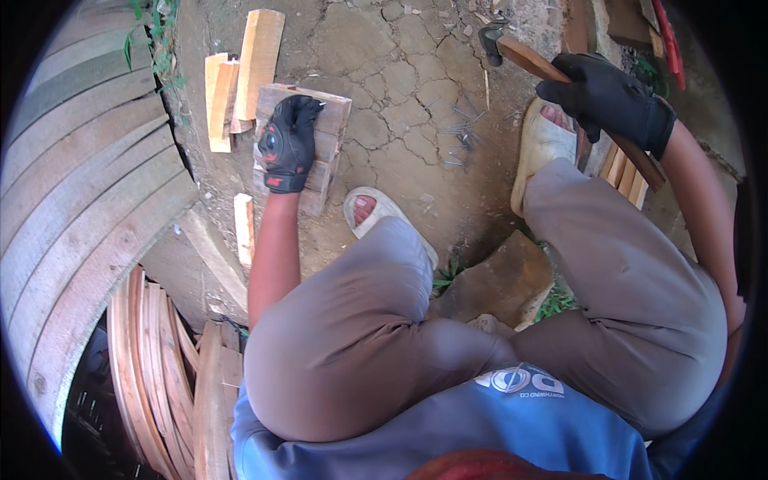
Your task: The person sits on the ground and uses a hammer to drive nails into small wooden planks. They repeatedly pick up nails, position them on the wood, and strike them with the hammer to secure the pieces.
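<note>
My left hand (288,144), in a black glove with red marks, is closed over a square panel of wooden boards (330,148) lying on the ground. At its fingertips pokes out a thin, pale bit that looks like a nail (322,103); the rest is hidden by the glove. My right hand (612,100), also black-gloved, is wrapped round the wooden handle of a hammer (532,61). The hammer is raised near my right foot, its dark metal head pointing up and left, away from the panel. Several loose nails (460,132) lie on the dirt between the two hands.
Short wood offcuts (258,60) lie beyond and left of the panel, and another small piece (244,228) is nearer. Weathered planks (88,184) fill the left side, with stacked wood strips (152,360) below. A large stone (504,280) sits between my legs on cracked ground.
</note>
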Demonstrator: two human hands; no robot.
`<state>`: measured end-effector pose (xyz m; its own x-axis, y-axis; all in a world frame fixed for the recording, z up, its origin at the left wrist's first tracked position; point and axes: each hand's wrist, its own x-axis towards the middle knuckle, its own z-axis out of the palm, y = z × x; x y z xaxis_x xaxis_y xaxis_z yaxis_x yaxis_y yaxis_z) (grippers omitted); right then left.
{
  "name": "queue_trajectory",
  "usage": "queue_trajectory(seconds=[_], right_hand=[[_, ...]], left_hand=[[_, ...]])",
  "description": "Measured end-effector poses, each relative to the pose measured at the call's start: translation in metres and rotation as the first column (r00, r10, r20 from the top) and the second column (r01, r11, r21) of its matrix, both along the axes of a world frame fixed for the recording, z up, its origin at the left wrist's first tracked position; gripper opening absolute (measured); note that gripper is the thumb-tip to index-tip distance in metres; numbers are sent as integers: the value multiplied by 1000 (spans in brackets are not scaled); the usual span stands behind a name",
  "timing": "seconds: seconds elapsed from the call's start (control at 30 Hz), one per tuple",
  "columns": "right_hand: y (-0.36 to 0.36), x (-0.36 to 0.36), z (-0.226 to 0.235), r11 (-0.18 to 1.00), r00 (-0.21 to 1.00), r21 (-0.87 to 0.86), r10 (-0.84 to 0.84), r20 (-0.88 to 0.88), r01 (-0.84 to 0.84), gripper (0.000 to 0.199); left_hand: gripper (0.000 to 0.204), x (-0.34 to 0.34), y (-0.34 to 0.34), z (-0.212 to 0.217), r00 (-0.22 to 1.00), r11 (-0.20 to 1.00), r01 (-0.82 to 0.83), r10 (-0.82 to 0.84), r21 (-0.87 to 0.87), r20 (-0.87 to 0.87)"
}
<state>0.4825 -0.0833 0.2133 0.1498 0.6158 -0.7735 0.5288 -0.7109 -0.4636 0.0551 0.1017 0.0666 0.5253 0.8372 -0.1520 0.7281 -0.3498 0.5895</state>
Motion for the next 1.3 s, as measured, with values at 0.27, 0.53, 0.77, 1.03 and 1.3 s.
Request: queue_trajectory(seconds=[0.27,0.53,0.77,1.03,1.3], right_hand=[[-6,-4,-3,997,997,-20,-77,-9,76,43],[6,-6,3,996,998,-76,-51,-20,50,48],[5,-2,6,997,998,-60,-56,-13,55,46],[-12,13,5,994,997,-78,-81,18,82,48],[-13,27,-3,993,992,-59,-109,-61,106,43]], left_hand=[[16,1,-36,-46,882,968,-248,240,-33,405],[13,10,-42,-46,912,946,-302,250,119,324],[11,5,-41,-52,913,947,-311,274,83,301],[13,12,-40,-53,935,956,-285,261,71,242],[17,9,-35,-59,900,960,-275,277,-56,335]])
